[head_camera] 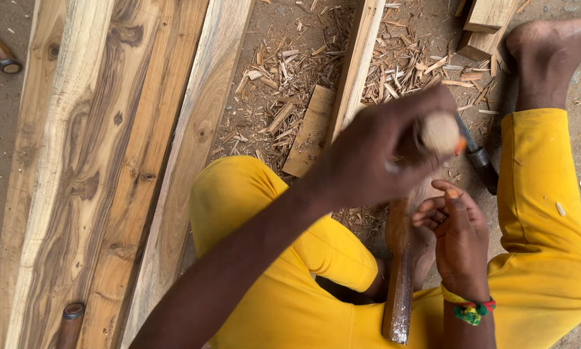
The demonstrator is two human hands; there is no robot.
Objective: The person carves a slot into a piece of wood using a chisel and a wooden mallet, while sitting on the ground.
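The left hand (pixel 381 155) is closing its fingers tightly around a pale round wooden handle (pixel 440 132), holding it above the narrow plank (pixel 358 64) that is lying on the dirt floor (pixel 290 58) among wood chips (pixel 284 77). The right hand (pixel 457 236) is hovering just beside a brown wooden stick (pixel 399 284), its fingers curling half shut and holding nothing visible. Wide boards (pixel 96 161) are lying well to the left, beside the yellow trouser leg (pixel 290 271).
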